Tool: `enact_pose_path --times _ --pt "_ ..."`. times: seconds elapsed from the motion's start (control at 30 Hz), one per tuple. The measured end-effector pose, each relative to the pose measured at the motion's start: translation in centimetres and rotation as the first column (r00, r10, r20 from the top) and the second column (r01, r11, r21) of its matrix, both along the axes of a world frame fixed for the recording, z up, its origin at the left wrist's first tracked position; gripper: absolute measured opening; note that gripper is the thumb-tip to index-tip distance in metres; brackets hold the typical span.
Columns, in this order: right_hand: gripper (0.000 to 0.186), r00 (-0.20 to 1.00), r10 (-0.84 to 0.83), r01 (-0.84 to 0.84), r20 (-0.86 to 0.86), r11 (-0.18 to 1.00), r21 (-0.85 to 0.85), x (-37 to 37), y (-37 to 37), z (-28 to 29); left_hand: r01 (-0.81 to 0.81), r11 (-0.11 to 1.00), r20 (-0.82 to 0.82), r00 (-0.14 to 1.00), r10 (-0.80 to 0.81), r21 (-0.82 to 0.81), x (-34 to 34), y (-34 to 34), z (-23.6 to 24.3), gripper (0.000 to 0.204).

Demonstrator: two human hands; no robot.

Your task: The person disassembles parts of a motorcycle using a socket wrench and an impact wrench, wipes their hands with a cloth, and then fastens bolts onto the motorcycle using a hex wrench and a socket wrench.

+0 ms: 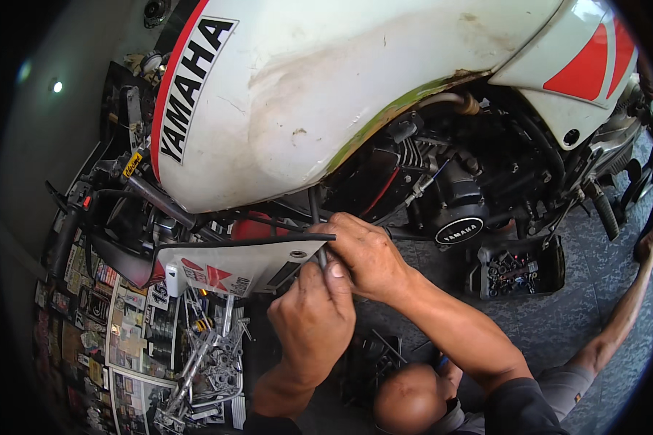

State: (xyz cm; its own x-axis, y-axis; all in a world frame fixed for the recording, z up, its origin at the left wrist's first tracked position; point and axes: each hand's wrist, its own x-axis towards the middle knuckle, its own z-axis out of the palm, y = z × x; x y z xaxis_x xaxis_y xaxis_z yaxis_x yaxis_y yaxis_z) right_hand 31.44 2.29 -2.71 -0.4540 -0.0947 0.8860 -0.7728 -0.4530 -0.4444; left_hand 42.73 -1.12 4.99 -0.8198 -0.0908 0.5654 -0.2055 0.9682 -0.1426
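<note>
A dark hose hangs from beneath the white fuel tank of a motorcycle. My right hand is closed around its lower part, fingers curled beside the rear edge of a white side panel. Just below, my left hand is closed with its thumb pressed up against the same hose, close to my right fingers. The hose's lower end is hidden between my hands. Behind my right hand lies the black engine.
A black tray of bolts and small parts sits on the grey floor below the engine. Another person crouches at the lower right, an arm stretched towards the rear of the motorcycle. Metal parts and tools lie in a pile at the lower left.
</note>
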Motion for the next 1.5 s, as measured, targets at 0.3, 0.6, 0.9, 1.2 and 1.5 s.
enact_pose_path --times 0.3,0.6,0.9,1.2,1.5 --pt "0.034 0.969 -0.146 0.184 -0.201 0.965 0.185 -0.8 2.8 2.8 0.714 0.598 -0.127 0.674 -0.728 0.364 -1.8 8.7 -0.6 0.019" --pt "0.023 0.983 -0.184 0.181 -0.002 0.967 0.181 -0.5 3.9 4.8 0.415 0.692 -0.514 0.855 -0.075 0.591 -4.4 -3.7 -10.3 0.025" --pt "0.028 0.975 -0.22 0.203 0.035 0.943 0.263 0.4 3.6 5.7 0.413 0.6 -0.504 0.863 -0.018 0.685 -11.0 -10.8 -4.5 0.03" --pt "0.033 0.986 -0.143 0.163 -0.087 0.935 0.316 0.0 3.4 5.9 0.462 0.883 -0.609 0.726 -0.321 0.084 -14.5 -15.5 -7.1 0.025" --pt "0.048 0.979 -0.141 0.18 -0.147 0.934 0.309 2.2 2.3 -2.2 0.576 0.498 -0.596 0.791 -0.139 0.648 -13.8 -14.8 -8.3 0.016"
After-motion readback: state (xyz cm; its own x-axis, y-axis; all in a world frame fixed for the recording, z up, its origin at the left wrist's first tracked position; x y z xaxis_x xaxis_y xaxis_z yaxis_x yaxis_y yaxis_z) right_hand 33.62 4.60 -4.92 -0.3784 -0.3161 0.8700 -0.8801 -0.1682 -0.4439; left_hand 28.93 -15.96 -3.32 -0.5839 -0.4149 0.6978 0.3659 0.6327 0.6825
